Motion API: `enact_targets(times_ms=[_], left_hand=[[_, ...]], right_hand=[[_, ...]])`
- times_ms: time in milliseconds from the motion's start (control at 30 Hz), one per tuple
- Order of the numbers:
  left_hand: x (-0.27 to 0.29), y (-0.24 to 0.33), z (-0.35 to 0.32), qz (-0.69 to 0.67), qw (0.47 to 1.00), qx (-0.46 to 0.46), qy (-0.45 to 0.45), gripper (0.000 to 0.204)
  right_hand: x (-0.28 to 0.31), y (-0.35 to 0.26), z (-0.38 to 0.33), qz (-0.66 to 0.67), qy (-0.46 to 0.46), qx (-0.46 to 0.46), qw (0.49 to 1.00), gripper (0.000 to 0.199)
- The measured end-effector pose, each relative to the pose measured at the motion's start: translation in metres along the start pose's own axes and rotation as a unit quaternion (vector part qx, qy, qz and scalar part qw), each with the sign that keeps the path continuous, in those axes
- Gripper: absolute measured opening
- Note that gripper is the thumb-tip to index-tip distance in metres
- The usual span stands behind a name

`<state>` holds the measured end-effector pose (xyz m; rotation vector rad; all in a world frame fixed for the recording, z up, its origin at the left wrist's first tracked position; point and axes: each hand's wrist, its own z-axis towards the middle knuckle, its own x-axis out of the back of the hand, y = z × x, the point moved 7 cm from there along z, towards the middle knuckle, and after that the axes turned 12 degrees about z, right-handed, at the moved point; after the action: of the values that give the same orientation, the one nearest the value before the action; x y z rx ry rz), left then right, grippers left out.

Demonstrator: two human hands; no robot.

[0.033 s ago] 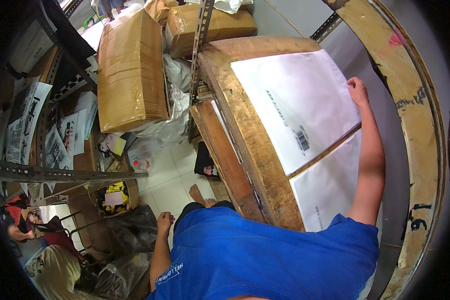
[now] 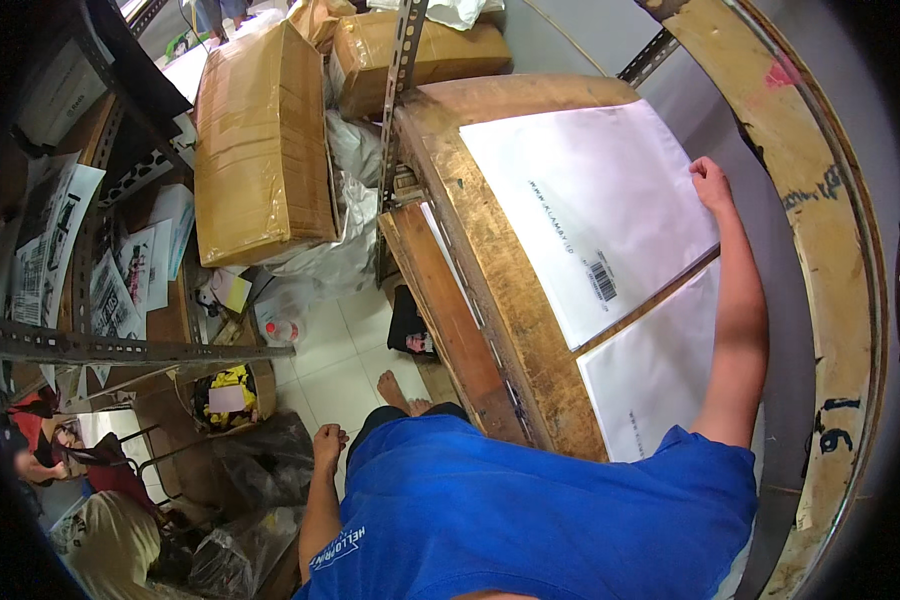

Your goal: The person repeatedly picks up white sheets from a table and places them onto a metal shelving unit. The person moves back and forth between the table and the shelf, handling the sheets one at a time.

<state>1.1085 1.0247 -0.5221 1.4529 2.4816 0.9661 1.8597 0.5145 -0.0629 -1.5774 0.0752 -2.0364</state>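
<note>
White sheets (image 2: 600, 190), right hand (image 2: 711, 184) at edge.

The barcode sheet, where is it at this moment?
In the head view, the barcode sheet lies right of centre on the brown board, with the right hand at its right edge.

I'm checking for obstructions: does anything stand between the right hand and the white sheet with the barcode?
Nothing visible does: the right hand is at the right edge of the white sheet, which lies on the worn wooden surface.
</note>
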Motion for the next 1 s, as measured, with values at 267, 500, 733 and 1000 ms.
enact_targets(times_ms=[267,500,733,1000], left_hand=[[0.009,-0.017,-0.021,0.014,0.999,0.020,0.034,0.021],[0.005,-0.026,-0.037,0.007,0.998,0.046,0.050,0.022],[0.004,-0.041,-0.029,-0.020,0.998,0.012,0.059,0.024],[0.011,-0.071,-0.046,0.021,0.992,-0.011,0.120,0.026]], right_hand=[[-0.001,-0.029,-0.011,0.038,-0.029,0.018,0.999,0.015],[0.000,-0.038,-0.018,0.043,-0.035,0.002,0.998,0.013],[0.004,-0.035,-0.009,0.013,-0.017,0.020,1.000,0.012],[0.016,-0.115,0.013,0.179,0.038,0.235,0.955,0.016]])
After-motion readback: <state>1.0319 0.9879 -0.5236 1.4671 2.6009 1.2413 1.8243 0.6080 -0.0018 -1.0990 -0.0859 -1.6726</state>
